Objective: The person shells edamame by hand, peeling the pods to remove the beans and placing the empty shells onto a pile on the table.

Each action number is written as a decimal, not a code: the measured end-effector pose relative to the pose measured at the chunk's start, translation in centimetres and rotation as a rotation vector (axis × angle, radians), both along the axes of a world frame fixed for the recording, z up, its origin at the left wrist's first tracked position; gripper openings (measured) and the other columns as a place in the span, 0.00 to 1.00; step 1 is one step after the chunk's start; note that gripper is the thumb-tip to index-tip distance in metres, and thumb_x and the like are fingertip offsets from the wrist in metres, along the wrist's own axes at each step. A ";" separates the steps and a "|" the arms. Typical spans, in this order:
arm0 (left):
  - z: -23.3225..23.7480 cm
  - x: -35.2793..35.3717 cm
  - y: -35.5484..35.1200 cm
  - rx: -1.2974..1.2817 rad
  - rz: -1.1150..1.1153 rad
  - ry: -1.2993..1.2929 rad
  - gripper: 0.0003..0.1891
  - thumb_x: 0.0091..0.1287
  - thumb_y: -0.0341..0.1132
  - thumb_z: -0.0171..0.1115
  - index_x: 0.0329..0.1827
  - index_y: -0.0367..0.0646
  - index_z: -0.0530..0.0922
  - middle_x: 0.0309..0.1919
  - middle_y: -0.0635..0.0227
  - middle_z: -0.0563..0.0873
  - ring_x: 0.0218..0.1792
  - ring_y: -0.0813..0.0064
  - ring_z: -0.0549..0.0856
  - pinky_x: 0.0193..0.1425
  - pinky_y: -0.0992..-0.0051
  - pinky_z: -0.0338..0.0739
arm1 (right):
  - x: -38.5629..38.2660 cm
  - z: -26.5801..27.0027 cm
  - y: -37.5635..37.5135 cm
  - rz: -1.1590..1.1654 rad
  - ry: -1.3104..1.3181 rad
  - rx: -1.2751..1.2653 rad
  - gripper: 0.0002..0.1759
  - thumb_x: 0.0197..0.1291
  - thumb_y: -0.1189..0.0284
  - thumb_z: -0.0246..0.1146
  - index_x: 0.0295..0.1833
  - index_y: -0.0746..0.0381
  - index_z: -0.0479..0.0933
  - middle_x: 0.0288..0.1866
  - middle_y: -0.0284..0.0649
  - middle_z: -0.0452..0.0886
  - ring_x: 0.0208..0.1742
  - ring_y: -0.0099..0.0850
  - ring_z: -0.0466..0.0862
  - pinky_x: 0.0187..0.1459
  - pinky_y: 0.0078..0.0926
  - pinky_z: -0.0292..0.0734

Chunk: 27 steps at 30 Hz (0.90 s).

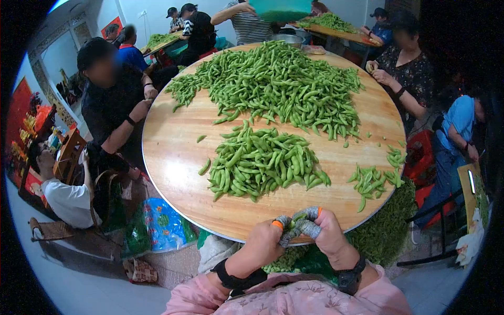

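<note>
Both my hands meet at the near edge of a round wooden table (173,142), with grey finger covers banded in orange. My left hand (265,239) is closed, its covered fingertips pressed on a green pod (300,216). Close beside it, my right hand (328,231) is closed on the same pod from the other side. Just beyond my hands lies a small heap of green pods (262,163). A much larger heap of pods (283,79) covers the far half of the table. Some loose pods (369,181) lie near the right edge.
A person in black (107,100) sits at the left edge, and another in a patterned top (407,79) at the right. Someone beyond the table holds a green basin (281,9). Green stalks (386,226) and a blue bag (164,224) are on the floor.
</note>
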<state>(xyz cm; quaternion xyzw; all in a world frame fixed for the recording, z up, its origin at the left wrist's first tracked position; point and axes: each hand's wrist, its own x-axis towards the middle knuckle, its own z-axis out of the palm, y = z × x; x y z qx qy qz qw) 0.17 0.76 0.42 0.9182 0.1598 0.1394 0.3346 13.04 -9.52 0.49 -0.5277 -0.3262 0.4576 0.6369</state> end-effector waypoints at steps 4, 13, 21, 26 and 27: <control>-0.2 -0.2 0.2 -0.257 -0.051 -0.135 0.09 0.50 0.25 0.57 0.35 0.37 0.73 0.23 0.60 0.75 0.23 0.69 0.74 0.30 0.75 0.70 | 0.0 0.4 -0.2 0.030 -0.072 0.045 0.05 0.52 0.80 0.55 0.36 0.68 0.73 0.33 0.35 0.77 0.36 0.21 0.75 0.41 0.19 0.70; -0.2 0.0 -0.6 -0.015 0.045 -0.317 0.08 0.54 0.24 0.54 0.37 0.36 0.72 0.24 0.62 0.76 0.25 0.71 0.76 0.30 0.76 0.71 | -0.3 -0.1 -0.2 -0.006 0.099 0.098 0.07 0.52 0.79 0.56 0.39 0.69 0.73 0.34 0.35 0.77 0.36 0.22 0.76 0.41 0.19 0.70; 0.0 0.0 -0.5 -0.797 0.096 -0.250 0.06 0.61 0.31 0.50 0.37 0.39 0.72 0.24 0.71 0.76 0.24 0.80 0.74 0.28 0.81 0.70 | -0.2 0.3 -0.2 0.023 -0.230 0.099 0.07 0.51 0.80 0.57 0.38 0.68 0.74 0.33 0.36 0.78 0.35 0.21 0.75 0.39 0.19 0.71; 0.6 -0.2 -0.1 -1.182 0.153 -0.168 0.06 0.62 0.32 0.50 0.36 0.40 0.72 0.26 0.73 0.76 0.26 0.82 0.75 0.30 0.83 0.71 | -0.3 1.1 -0.1 0.040 -0.381 0.028 0.08 0.50 0.80 0.57 0.38 0.68 0.74 0.33 0.38 0.78 0.35 0.22 0.76 0.38 0.21 0.72; 0.5 -0.2 -0.2 -1.293 0.217 -0.168 0.05 0.61 0.32 0.50 0.36 0.40 0.72 0.27 0.72 0.76 0.27 0.82 0.76 0.30 0.83 0.72 | -0.4 1.4 -0.1 0.052 -0.436 0.016 0.09 0.49 0.80 0.57 0.38 0.67 0.74 0.33 0.39 0.78 0.34 0.22 0.76 0.37 0.21 0.72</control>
